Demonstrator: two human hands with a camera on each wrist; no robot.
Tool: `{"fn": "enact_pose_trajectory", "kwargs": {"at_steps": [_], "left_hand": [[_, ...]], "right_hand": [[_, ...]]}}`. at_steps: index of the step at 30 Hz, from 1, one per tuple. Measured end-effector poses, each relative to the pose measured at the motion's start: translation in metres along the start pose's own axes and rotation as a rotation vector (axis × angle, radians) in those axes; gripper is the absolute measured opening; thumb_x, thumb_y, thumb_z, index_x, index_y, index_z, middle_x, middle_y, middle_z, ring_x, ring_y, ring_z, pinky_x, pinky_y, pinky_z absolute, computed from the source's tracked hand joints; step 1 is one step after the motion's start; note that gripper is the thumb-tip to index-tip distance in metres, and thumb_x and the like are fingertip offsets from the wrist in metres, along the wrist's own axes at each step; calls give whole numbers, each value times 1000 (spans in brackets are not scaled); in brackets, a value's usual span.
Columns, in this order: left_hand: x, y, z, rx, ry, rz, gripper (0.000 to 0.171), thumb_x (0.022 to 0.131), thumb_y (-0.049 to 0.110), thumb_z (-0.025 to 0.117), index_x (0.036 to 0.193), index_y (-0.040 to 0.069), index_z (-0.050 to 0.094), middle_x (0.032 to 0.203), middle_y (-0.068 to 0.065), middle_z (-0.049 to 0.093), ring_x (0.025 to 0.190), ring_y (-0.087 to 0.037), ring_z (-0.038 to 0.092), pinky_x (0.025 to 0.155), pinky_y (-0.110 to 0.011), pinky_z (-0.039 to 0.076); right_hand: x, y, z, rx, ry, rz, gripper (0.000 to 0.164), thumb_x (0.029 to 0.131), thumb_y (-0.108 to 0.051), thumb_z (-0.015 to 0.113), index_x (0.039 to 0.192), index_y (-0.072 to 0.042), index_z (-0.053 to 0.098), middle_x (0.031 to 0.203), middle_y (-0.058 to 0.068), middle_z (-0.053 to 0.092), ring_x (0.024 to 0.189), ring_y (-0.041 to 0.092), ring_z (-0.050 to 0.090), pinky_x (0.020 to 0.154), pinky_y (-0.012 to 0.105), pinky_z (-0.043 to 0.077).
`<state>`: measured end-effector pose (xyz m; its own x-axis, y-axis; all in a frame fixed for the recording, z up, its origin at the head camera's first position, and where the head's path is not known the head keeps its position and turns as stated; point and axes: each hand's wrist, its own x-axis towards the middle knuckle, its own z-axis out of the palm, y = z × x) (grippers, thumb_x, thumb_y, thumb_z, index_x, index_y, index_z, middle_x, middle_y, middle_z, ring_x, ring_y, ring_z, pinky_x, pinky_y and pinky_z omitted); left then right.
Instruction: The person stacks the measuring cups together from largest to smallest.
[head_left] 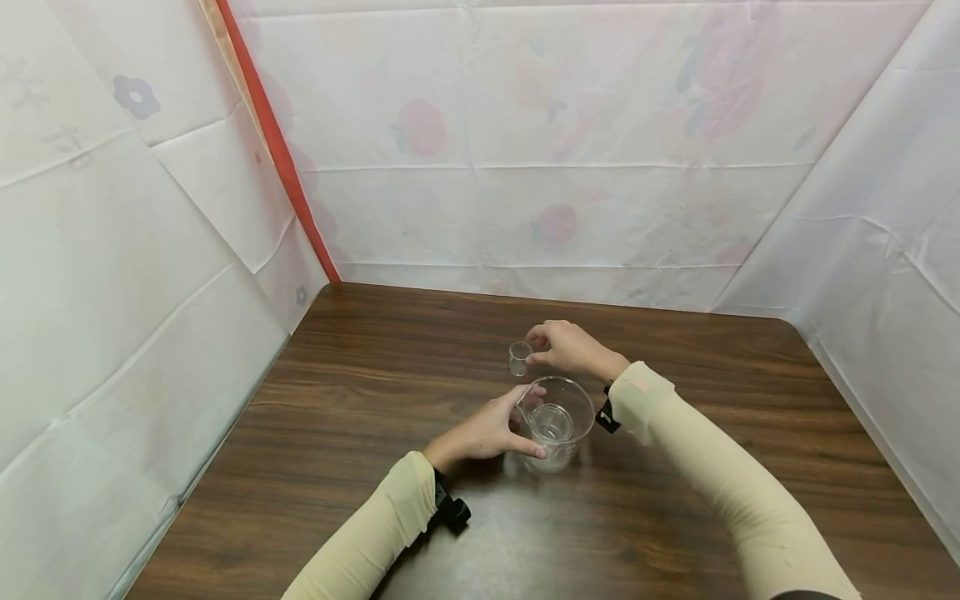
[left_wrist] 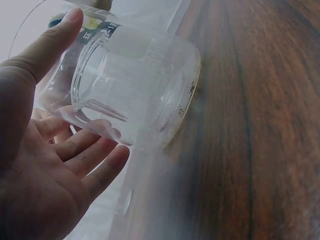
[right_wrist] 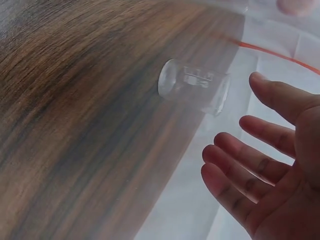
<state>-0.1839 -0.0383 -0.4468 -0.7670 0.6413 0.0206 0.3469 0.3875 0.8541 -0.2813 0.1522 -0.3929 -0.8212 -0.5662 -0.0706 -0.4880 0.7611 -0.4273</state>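
Note:
My left hand (head_left: 491, 427) holds a large clear glass beaker (head_left: 576, 442) from its left side, thumb in front and fingers behind. The beaker stands upright on the table, with a smaller glass beaker (head_left: 553, 422) nested inside. In the left wrist view, the thumb lies along one side of the large beaker (left_wrist: 172, 60) and the fingers reach round the other. Beyond it stands a tiny glass beaker (head_left: 519, 360). My right hand (head_left: 572, 346) is beside this one, fingers parted. In the right wrist view, a gap shows between the fingertips and the tiny beaker (right_wrist: 192, 87), which has white markings.
The brown wood-grain table (head_left: 360, 375) has pale patterned sheets (head_left: 450, 208) hanging behind it and at both sides. A red strip (head_left: 277, 142) runs down the back left corner. Both wrists wear black straps; a camera (head_left: 454, 512) shows on the left one.

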Motion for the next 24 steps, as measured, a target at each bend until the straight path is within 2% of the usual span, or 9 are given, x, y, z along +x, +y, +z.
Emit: {"fn": "enact_pose_trajectory", "kwargs": {"at_steps": [7, 14, 24], "left_hand": [[-1, 1, 0, 5, -1, -10, 89, 77, 33, 84, 148, 15, 34, 142, 0, 51, 110, -17, 58, 90, -26, 50], [-1, 2, -1, -3, 0, -3, 91, 77, 31, 84, 149, 10, 32, 143, -6, 51, 110, -20, 58, 90, -28, 50], [1, -1, 0, 2, -5, -2, 89, 77, 29, 84, 149, 10, 34, 143, -6, 51, 115, -20, 57, 91, -27, 49]], "right_hand": [[7, 7, 9, 10, 8, -1, 47, 89, -31, 72, 128, -7, 60, 119, 13, 65, 107, 27, 64, 88, 44, 53], [12, 6, 13, 29, 18, -20, 59, 88, -31, 73, 136, -4, 54, 118, 13, 64, 104, 28, 62, 88, 44, 52], [15, 6, 20, -2, 53, -60, 59, 87, -32, 73, 136, -5, 54, 102, 12, 62, 87, 21, 57, 77, 39, 49]]}}
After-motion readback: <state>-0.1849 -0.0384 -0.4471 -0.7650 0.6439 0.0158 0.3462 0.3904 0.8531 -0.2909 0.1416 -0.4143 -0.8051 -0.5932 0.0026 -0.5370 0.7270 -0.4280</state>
